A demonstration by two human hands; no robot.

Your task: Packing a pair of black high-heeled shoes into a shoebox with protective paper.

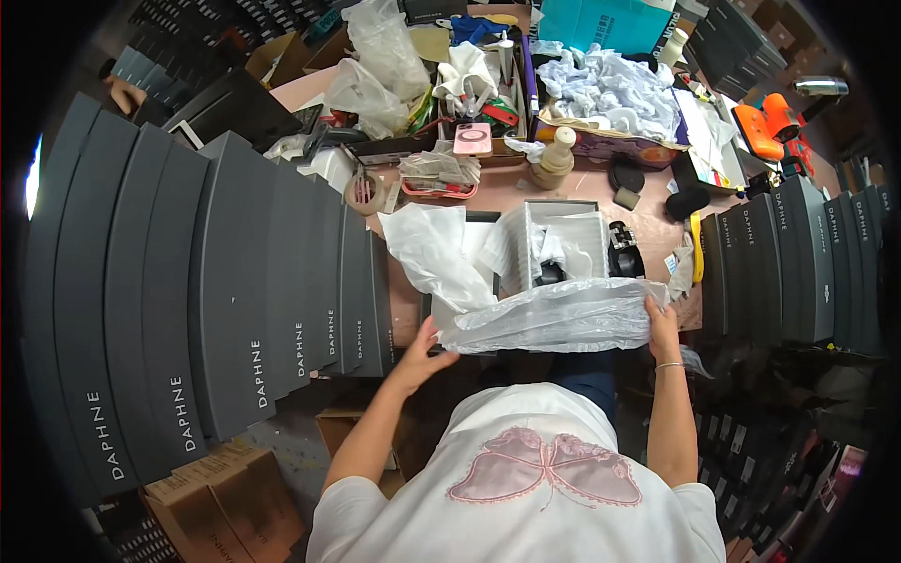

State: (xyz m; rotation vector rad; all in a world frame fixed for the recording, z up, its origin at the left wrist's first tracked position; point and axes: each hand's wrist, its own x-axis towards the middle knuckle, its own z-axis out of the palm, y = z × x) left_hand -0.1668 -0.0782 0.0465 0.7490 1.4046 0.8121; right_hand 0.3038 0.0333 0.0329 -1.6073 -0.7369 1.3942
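Observation:
A long, crinkled clear plastic bag (554, 314) stretches across the table's front edge. My right hand (663, 322) is closed on its right end. Close to its left end, my left hand (419, 362) has its thumb and fingers apart. Just beyond the bag stands an open shoebox (602, 214) with white paper and part of a black item (550, 272) in it. White tissue paper (434, 258) spreads to the left, partly covering a dark box part. To the right of the shoebox lies a black shoe (624, 251) with a shiny buckle-like piece.
Tall rows of dark grey shoeboxes (246, 263) line the left side, and more boxes (793, 258) stand at right. Farther back are a cream bottle (554, 159), a pink phone (472, 140), a tape roll (364, 193) and a bin of crumpled white paper (610, 94).

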